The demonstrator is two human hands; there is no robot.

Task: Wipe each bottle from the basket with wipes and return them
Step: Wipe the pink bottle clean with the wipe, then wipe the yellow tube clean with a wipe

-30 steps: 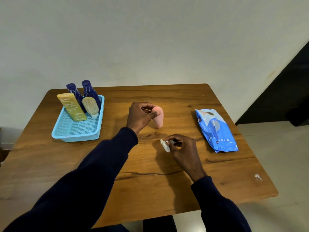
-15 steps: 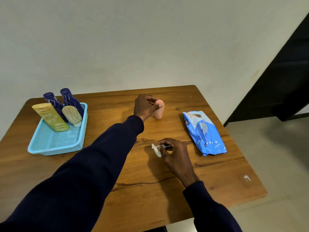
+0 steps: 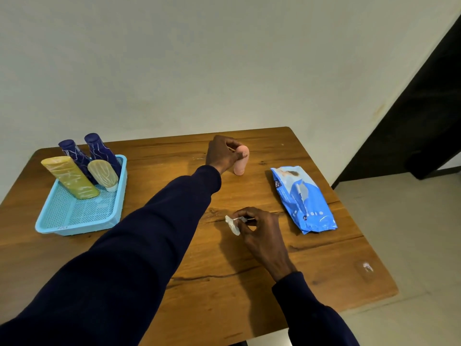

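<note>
Our left hand [image 3: 223, 154] reaches across the worktop [image 3: 224, 295] and curls round the pink bottle [image 3: 240, 166]. The bottle stands on its base towards the far edge, well apart from the basket [image 3: 74, 227]. We judge that the grip steadies it upright, but we cannot tell whether it is being set down or picked up.

Our right hand [image 3: 262, 231] rests nearer to us and pinches a small crumpled wipe [image 3: 232, 224] between thumb and fingertips. Bunched like that, the wipe likely makes a firmer pad for rubbing. The pack of wipes [image 3: 303, 198] lies flat just to the right, within easy reach of that hand.

In the basket on the left, two blue bottles [image 3: 74, 156], a yellow tube [image 3: 69, 177] and a pale bottle [image 3: 103, 173] lean towards its far wall. They are packed at one end, so the near part of the mesh floor is bare. That is probably where the pink one goes back.
</note>
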